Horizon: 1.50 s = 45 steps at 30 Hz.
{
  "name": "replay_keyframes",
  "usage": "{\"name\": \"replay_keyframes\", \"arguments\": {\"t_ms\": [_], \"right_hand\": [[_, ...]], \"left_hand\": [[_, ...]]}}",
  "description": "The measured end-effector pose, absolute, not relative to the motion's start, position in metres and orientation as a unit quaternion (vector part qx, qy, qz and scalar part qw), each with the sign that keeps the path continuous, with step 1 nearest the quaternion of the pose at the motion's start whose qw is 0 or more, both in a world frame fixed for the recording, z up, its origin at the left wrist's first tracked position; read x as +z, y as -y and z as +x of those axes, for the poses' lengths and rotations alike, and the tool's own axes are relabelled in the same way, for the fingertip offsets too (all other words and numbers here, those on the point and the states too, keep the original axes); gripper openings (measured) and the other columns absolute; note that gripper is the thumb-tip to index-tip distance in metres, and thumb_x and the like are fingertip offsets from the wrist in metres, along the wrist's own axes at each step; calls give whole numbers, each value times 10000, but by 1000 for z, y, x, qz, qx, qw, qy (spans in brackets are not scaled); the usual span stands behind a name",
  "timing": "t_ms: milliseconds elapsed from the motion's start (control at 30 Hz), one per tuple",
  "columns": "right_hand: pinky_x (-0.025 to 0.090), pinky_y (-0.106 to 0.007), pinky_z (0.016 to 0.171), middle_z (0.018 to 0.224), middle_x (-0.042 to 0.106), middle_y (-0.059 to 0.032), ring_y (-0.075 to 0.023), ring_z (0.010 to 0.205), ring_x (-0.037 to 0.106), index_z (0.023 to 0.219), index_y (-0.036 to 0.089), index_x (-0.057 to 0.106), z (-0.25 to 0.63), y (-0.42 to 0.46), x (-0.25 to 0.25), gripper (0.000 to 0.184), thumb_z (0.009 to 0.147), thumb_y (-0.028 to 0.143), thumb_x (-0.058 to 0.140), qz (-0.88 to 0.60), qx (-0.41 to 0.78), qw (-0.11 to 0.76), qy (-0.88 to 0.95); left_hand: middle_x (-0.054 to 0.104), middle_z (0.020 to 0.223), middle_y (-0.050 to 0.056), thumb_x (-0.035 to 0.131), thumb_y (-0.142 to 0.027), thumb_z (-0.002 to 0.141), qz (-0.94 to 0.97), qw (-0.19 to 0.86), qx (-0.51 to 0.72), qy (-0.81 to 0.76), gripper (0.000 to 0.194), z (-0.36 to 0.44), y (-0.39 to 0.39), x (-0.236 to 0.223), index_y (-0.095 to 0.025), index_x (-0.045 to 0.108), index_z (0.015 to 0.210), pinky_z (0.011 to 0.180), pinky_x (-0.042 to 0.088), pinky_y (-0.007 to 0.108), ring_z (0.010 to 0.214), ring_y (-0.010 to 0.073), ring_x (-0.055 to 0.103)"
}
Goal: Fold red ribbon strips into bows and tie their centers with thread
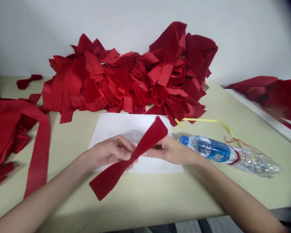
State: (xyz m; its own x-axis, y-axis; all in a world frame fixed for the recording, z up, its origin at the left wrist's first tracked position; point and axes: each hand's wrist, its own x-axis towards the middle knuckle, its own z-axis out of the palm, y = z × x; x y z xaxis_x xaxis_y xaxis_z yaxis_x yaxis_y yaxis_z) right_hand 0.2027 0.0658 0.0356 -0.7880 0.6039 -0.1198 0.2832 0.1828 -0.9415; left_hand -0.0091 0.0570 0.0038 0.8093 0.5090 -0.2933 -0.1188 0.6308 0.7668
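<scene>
Nearest the camera, the left forearm (58, 187) and the right forearm (230, 191) reach in from the lower corners over the front of the pale table (147, 197). In this head view they lead to hands that meet at a red ribbon piece (140, 150), held slantwise in the air above a white sheet (165, 166), its lower tail pointing toward the wearer's left. The left hand (113, 150) has thumb and fingers pressed together on the ribbon's narrow waist. The right hand (172, 150) is curled just beside it, partly behind the upper tail; whether its fingertips grip the cloth or something finer, I cannot tell. The piece should weigh next to nothing: it looks like velvet, soft and easily creased, yet with enough body for both tails to stand out flared. The nap probably resists slipping, and little about it seems breakable. The gathered waist looks the best place to hold, since a grip on a tail would likely let the pleats loosen. A large heap of red pieces (131, 81) lies behind, loose red strips (38, 142) to the left, and a blue-capped bottle (217, 149) to the right.
</scene>
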Motion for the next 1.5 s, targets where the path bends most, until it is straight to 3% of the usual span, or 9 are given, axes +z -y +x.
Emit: {"name": "replay_keyframes", "arguments": {"t_ms": [200, 333, 467, 767, 933, 1100, 1200, 1400, 1500], "right_hand": [[330, -173, 510, 580, 530, 39, -46, 510, 426, 851, 128, 636, 198, -59, 45, 185, 850, 278, 527, -239, 493, 31, 836], [348, -233, 601, 692, 635, -21, -100, 607, 544, 852, 150, 636, 193, -40, 58, 206, 893, 215, 445, -284, 269, 25, 920], [305, -257, 544, 682, 639, -53, -123, 567, 538, 853, 133, 630, 191, -32, 58, 245, 904, 223, 408, -339, 142, 63, 928], [355, -183, 546, 695, 574, 6, -72, 599, 459, 837, 115, 637, 203, -60, 42, 205, 857, 259, 493, -296, 463, 122, 827], [323, -178, 535, 554, 482, 51, -50, 507, 384, 813, 141, 636, 199, -55, 47, 182, 863, 247, 496, -255, 432, 69, 862], [320, -219, 579, 663, 586, -3, -81, 567, 465, 844, 148, 626, 193, -41, 55, 232, 900, 245, 423, -326, 276, 77, 901], [302, -205, 533, 601, 525, 19, -70, 517, 402, 830, 140, 618, 197, -45, 53, 233, 897, 255, 427, -339, 298, 110, 885], [320, -166, 521, 596, 469, 42, -49, 534, 358, 778, 119, 604, 199, -59, 42, 156, 850, 210, 500, -253, 451, 114, 848], [298, -169, 492, 542, 430, 58, -43, 491, 331, 791, 134, 618, 197, -54, 47, 164, 856, 214, 492, -240, 464, 106, 846]], "left_hand": [[526, 465, -51, 740, -160, 535, 494, 794, 11, -354, 65, 7, -42, 14, -159, 683, 567, 498, 342, 213, 480, 77, 427], [454, 429, -58, 632, -101, 591, 519, 723, 129, -439, 114, 10, -42, 14, -152, 629, 489, 499, 331, 216, 471, 75, 386], [612, 590, 11, 637, -123, 646, 431, 756, 246, -427, 68, 4, -51, 8, -133, 702, 664, 570, 408, 220, 569, 108, 518], [634, 589, 11, 712, -133, 571, 420, 853, 154, -270, 49, -7, -56, 10, -153, 706, 615, 500, 409, 231, 506, 116, 543], [574, 513, -28, 718, -152, 559, 512, 798, -9, -318, 39, 2, -45, 14, -180, 697, 576, 525, 373, 234, 507, 104, 472], [537, 499, -30, 660, -147, 644, 456, 751, 219, -425, 74, 3, -50, 9, -152, 669, 571, 495, 350, 203, 482, 76, 443], [617, 585, 4, 668, -179, 662, 396, 797, 262, -373, 48, -6, -57, 12, -149, 704, 662, 513, 391, 205, 514, 90, 508], [655, 628, 8, 746, -124, 522, 494, 832, -8, -254, 122, -5, -47, 26, -186, 719, 623, 561, 426, 253, 584, 146, 550], [619, 567, -16, 723, -156, 570, 530, 788, -26, -312, 60, 2, -43, 24, -199, 706, 608, 571, 415, 243, 567, 128, 528]]}}
